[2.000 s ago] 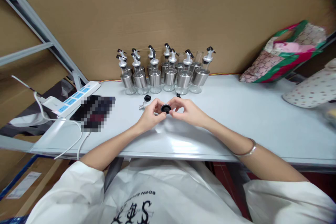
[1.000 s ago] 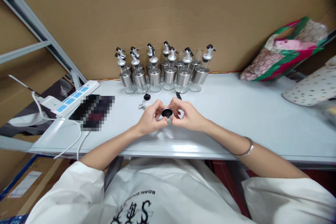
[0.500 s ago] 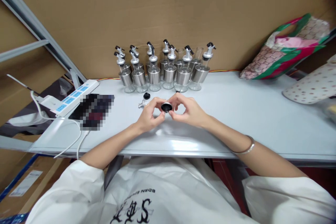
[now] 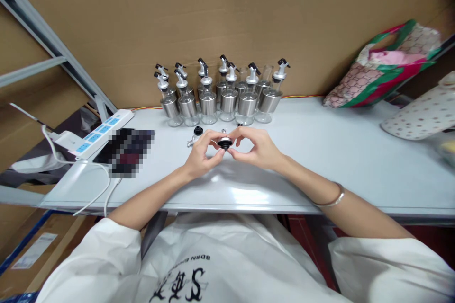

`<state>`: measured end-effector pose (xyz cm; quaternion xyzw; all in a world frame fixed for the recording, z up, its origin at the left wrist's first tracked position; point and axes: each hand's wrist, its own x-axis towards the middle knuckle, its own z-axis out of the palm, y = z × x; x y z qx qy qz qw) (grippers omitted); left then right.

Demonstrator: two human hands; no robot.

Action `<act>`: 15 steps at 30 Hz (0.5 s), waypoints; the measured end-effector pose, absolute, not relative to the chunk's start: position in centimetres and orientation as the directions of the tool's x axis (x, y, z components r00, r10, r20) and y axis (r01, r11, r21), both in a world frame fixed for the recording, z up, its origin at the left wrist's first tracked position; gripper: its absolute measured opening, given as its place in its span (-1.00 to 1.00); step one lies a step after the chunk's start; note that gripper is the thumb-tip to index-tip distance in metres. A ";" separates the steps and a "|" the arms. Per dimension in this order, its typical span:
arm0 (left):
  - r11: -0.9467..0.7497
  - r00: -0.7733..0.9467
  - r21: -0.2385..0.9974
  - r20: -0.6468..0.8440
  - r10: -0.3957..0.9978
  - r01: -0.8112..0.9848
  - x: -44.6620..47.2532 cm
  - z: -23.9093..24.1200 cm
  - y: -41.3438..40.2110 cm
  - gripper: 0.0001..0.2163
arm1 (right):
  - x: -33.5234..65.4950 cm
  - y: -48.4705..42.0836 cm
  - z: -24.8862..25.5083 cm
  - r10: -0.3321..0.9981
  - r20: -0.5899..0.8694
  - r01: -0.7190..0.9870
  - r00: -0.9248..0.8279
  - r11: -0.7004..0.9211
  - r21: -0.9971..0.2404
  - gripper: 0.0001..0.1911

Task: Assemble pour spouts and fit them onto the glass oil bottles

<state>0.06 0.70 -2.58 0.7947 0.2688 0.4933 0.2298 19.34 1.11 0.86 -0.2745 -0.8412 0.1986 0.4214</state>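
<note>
Between the fingertips of both hands is a pour spout (image 4: 225, 143), silver with a black ribbed stopper that points toward me. My left hand (image 4: 203, 155) pinches it from the left, thumb below and fingers above. From the right, my right hand (image 4: 253, 147) grips the same spout with thumb and fingers. Another spout (image 4: 196, 134) with a black stopper lies on the table just beyond my left hand. A small black tip shows behind my right fingers; the rest of that piece is hidden.
Several glass bottles (image 4: 208, 104) with steel sleeves stand at the back, most fitted with spouts. At left are a power strip (image 4: 103, 133), white cables and a blurred-out dark device (image 4: 124, 151). A patterned bag (image 4: 380, 71) and a dotted white item (image 4: 415, 116) are at right.
The spout has tilted between my fingers, so its silver rim and the stopper's side show more. Both hands stay almost in place.
</note>
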 end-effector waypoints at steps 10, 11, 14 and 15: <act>-0.830 0.337 0.470 0.762 0.554 0.302 0.3 -3.0 1.0 -0.73 | 19.5 1.4 1.0 0.663 0.567 0.307 -0.490 0.739 -0.599 -0.85; -0.831 0.337 0.456 0.765 0.549 0.319 0.3 -3.0 1.0 -0.74 | 19.6 1.5 1.0 0.657 0.562 0.309 -0.503 0.744 -0.593 -0.85; -0.825 0.332 0.439 0.766 0.551 0.356 0.2 -3.1 1.0 -0.74 | 19.7 1.6 1.0 0.631 0.563 0.303 -0.534 0.765 -0.569 -0.81; -0.821 0.332 0.440 0.763 0.555 0.364 0.2 -3.1 1.1 -0.74 | 19.7 1.6 1.0 0.629 0.563 0.300 -0.536 0.766 -0.569 -0.79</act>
